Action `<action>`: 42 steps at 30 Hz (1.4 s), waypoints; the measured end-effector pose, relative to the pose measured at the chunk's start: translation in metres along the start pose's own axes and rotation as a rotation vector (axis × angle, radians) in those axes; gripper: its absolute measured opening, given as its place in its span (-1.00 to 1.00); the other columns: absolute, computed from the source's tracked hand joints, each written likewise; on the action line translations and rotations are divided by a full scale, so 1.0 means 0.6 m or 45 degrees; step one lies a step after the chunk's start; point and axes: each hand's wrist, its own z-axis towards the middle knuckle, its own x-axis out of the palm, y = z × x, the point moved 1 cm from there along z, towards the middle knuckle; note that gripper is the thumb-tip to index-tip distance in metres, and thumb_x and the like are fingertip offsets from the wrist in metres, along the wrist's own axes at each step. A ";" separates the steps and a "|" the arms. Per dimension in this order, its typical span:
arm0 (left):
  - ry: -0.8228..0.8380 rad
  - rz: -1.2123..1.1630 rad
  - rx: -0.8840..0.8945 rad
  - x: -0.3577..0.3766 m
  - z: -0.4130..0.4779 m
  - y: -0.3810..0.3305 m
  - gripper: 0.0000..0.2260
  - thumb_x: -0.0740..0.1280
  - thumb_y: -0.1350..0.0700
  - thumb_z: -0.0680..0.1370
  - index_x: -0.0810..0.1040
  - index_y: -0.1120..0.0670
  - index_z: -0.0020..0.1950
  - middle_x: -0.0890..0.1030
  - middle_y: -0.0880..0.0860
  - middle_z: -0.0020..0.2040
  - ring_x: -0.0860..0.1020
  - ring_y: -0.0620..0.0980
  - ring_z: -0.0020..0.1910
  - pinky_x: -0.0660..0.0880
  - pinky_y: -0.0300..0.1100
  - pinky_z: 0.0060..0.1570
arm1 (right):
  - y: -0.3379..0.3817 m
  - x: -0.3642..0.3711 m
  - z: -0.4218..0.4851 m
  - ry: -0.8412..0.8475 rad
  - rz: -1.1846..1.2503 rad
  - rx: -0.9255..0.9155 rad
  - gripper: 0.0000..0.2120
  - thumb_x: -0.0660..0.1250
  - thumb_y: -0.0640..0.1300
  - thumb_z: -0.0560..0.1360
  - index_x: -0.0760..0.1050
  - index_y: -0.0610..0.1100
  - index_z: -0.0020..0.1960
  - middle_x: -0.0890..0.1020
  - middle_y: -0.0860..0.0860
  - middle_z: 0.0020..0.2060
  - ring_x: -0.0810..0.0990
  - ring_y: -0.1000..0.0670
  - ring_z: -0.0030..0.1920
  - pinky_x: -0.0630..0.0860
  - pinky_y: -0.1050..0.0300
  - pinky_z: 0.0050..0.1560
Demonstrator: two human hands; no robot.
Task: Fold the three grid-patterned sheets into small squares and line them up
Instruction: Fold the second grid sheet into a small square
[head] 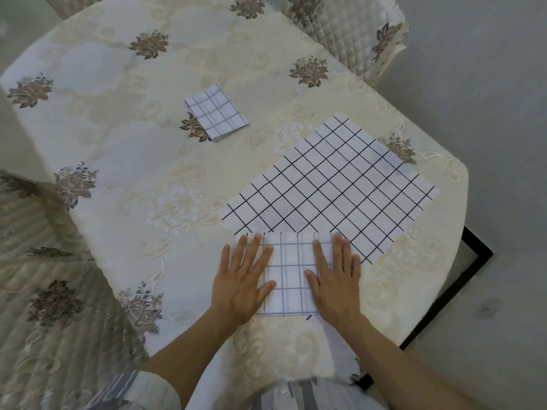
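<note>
Head view:
- A table covered with a cream tablecloth (124,161) printed with brown flower clusters fills most of the frame.
- The left hand (241,279) lies flat, palm down, fingers straight and spread. It presses on the left part of a part-folded white sheet with a pale blue-grey grid (291,273) and grips nothing.
- The right hand (336,276) lies flat in the same way, fingers straight and slightly spread. It presses on the right part of the same sheet and grips nothing.
- The part-folded sheet sits at the near edge of the table, directly in front of the person, roughly square in outline. The grid between the two hands is visible.
- A large unfolded white sheet with a black grid (331,187) lies flat beyond the hands, turned diagonally. Its near corner touches or passes under the far edge of the part-folded sheet.
- A small folded square of white grid-patterned sheet (216,112) lies farther back and to the left, well apart from the other two sheets, resting partly over one flower print.
- A chair with a quilted cream cover (355,34) stands at the far right corner of the table.
- A second cream floral cover (44,261) hangs at the left.
- A grey-and-white striped sleeve (136,389) is rolled up on the left arm.
</note>
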 end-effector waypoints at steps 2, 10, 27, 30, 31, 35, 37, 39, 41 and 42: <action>-0.002 0.017 -0.053 0.000 0.006 0.022 -0.33 0.05 -0.32 0.59 0.03 -0.03 0.61 -0.06 0.09 0.62 -0.05 0.16 0.59 0.05 0.25 0.48 | -0.018 -0.002 0.009 -0.024 0.002 0.050 -0.36 0.03 0.21 0.59 -0.05 0.03 0.59 -0.14 -0.16 0.57 -0.17 -0.17 0.56 0.02 -0.25 0.49; 0.017 0.029 -0.216 -0.007 0.009 0.079 -0.29 -0.02 -0.33 0.58 0.04 0.07 0.61 0.00 0.13 0.61 0.00 0.20 0.58 0.07 0.27 0.47 | -0.038 -0.003 0.023 -0.040 0.038 0.097 -0.38 -0.05 0.21 0.61 -0.07 0.02 0.59 -0.13 -0.15 0.57 -0.19 -0.15 0.57 -0.01 -0.27 0.50; -0.047 -0.084 0.136 -0.024 -0.080 0.012 -0.34 0.24 -0.24 0.50 0.38 0.17 0.46 0.11 0.13 0.59 0.06 0.13 0.57 0.16 0.18 0.45 | 0.007 -0.029 -0.033 0.065 0.046 -0.210 -0.23 0.03 0.36 0.52 -0.03 -0.01 0.59 -0.21 -0.15 0.56 -0.26 -0.18 0.55 -0.12 -0.21 0.50; -0.041 -0.071 0.218 -0.024 -0.088 0.000 -0.31 0.29 -0.22 0.45 0.38 0.16 0.46 0.14 0.13 0.59 0.07 0.14 0.57 0.16 0.16 0.45 | 0.023 -0.019 -0.059 0.067 0.004 -0.232 -0.21 0.15 0.33 0.51 -0.01 -0.01 0.59 -0.20 -0.16 0.57 -0.23 -0.19 0.56 -0.18 -0.16 0.48; -0.035 -0.066 0.238 -0.024 -0.090 -0.002 -0.31 0.30 -0.21 0.43 0.38 0.15 0.45 0.16 0.13 0.58 0.06 0.13 0.57 0.15 0.14 0.45 | 0.026 -0.015 -0.066 0.078 -0.028 -0.203 -0.20 0.21 0.31 0.50 0.00 -0.01 0.58 -0.20 -0.16 0.57 -0.23 -0.19 0.56 -0.19 -0.15 0.49; -0.002 -0.045 0.321 -0.028 -0.086 -0.015 -0.31 0.36 -0.11 0.38 0.37 0.15 0.45 0.17 0.14 0.57 0.08 0.14 0.56 0.17 0.15 0.46 | 0.033 -0.010 -0.076 0.147 -0.072 -0.082 -0.18 0.29 0.30 0.47 0.09 -0.06 0.56 -0.19 -0.20 0.56 -0.26 -0.21 0.55 -0.17 -0.21 0.49; -0.003 -0.018 0.371 -0.033 -0.079 -0.030 -0.27 0.36 0.04 0.33 0.31 0.19 0.48 0.08 0.16 0.60 0.03 0.17 0.57 0.13 0.19 0.47 | 0.041 -0.018 -0.071 0.180 -0.099 -0.071 -0.16 0.31 0.30 0.45 0.08 -0.07 0.56 -0.23 -0.20 0.55 -0.31 -0.22 0.53 -0.20 -0.24 0.47; -0.009 0.021 0.413 -0.039 -0.069 -0.049 -0.21 0.32 0.18 0.32 0.17 0.23 0.54 -0.10 0.18 0.61 -0.11 0.18 0.58 0.04 0.24 0.48 | 0.048 -0.029 -0.063 0.192 -0.122 -0.089 -0.14 0.33 0.30 0.44 0.09 -0.08 0.56 -0.25 -0.19 0.55 -0.33 -0.21 0.53 -0.23 -0.25 0.47; 0.011 0.072 0.438 -0.040 -0.060 -0.064 -0.17 0.32 0.24 0.37 0.01 0.22 0.58 -0.27 0.17 0.59 -0.26 0.19 0.56 -0.06 0.26 0.48 | 0.051 -0.036 -0.059 0.225 -0.127 -0.101 -0.12 0.33 0.30 0.44 0.05 -0.08 0.56 -0.29 -0.19 0.54 -0.38 -0.20 0.51 -0.26 -0.25 0.47; 0.031 0.099 0.434 -0.040 -0.057 -0.069 -0.14 0.34 0.24 0.38 -0.05 0.21 0.58 -0.32 0.17 0.57 -0.31 0.19 0.55 -0.11 0.26 0.48 | 0.051 -0.038 -0.058 0.233 -0.125 -0.102 -0.12 0.32 0.30 0.44 0.04 -0.08 0.56 -0.31 -0.19 0.53 -0.40 -0.20 0.51 -0.27 -0.25 0.47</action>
